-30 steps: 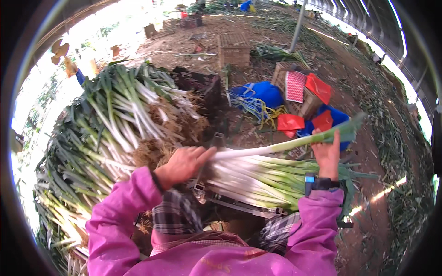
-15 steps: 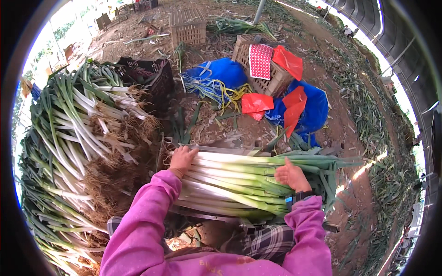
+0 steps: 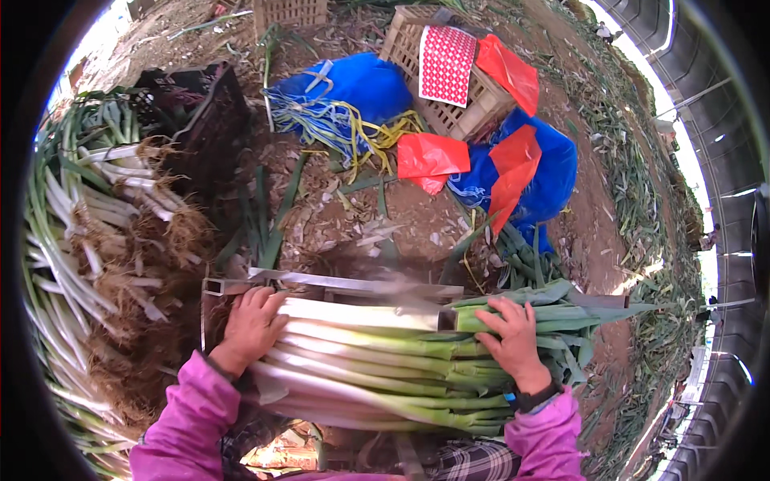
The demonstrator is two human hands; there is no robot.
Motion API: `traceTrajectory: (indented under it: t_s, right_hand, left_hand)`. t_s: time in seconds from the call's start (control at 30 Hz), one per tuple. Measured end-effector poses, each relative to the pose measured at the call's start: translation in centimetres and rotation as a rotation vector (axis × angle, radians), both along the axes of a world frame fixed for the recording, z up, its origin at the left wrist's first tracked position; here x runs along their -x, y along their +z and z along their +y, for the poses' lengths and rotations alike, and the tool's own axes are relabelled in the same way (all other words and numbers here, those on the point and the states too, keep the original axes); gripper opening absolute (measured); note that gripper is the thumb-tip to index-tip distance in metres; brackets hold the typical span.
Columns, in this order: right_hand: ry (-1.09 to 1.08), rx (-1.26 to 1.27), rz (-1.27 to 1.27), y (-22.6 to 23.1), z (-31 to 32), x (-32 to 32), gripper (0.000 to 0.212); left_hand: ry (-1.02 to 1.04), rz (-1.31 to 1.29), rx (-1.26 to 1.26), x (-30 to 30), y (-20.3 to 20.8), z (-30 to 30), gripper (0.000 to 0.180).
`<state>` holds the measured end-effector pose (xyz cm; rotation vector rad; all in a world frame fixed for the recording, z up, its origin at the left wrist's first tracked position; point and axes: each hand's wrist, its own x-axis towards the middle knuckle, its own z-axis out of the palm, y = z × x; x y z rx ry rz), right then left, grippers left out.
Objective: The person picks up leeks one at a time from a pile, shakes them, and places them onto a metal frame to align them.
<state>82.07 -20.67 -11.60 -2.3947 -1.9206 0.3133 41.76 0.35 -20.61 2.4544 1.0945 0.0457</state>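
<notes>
Left, a rooty heap [image 3: 132, 293]; then the left hand [image 3: 253, 325] on the leeks' [image 3: 369, 365] white ends, grip unclear. The lifted leek now lies along the metal rack's [image 3: 353, 282] far side—adding to the row. Right hand [image 3: 512, 337]—fingers spread wide—touches the greens.

This is a farm work site inside a tunnel-shaped shelter [image 3: 696, 32], something like a greenhouse. Dark, ribbed, curved sheeting [image 3: 710, 60] arches along the right, with bright daylight at its foot. The floor is bare brown earth [image 3: 597, 240], thickly littered with loose green leaf scraps [image 3: 642, 188]. On the left lies a great heap of long white-and-green leeks [image 3: 64, 248] with shaggy brown roots [image 3: 112, 305], and more leeks with smooth white stalks [image 3: 345, 361] lie in a grey metal frame [image 3: 345, 281]. A tan slatted crate [image 3: 457, 120], a dark openwork crate [image 3: 216, 116] and a rounded blue plastic sack [image 3: 361, 84] sit on the earth.
</notes>
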Motion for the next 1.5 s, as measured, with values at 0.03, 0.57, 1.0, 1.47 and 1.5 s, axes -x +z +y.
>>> traceTrajectory:
  t_s: [0.03, 0.57, 1.0, 1.47, 1.5]
  right_hand:
    - [-0.014, -0.012, 0.006, 0.0, 0.0, 0.0, 0.049]
    - [-0.066, 0.041, 0.101, -0.2, 1.0, -0.5, 0.044]
    - [-0.006, 0.03, -0.092, -0.5, -1.5, -3.2, 0.064]
    - [-0.15, -0.128, -0.173, 2.9, -9.3, 0.4, 0.057]
    - [-0.107, -0.155, -0.163, 2.9, -8.4, 1.3, 0.057]
  left_hand:
    - [0.001, -0.008, -0.009, -0.4, -0.1, 0.0, 0.045]
    - [-0.031, 0.138, 0.061, -1.1, -0.5, 0.4, 0.048]
    - [-0.038, 0.052, 0.04, -1.5, -1.3, 0.4, 0.046]
    - [-0.132, 0.018, -0.21, 0.3, 12.8, -0.3, 0.019]
    - [-0.038, -0.024, -0.282, 4.0, 15.8, 0.5, 0.015]
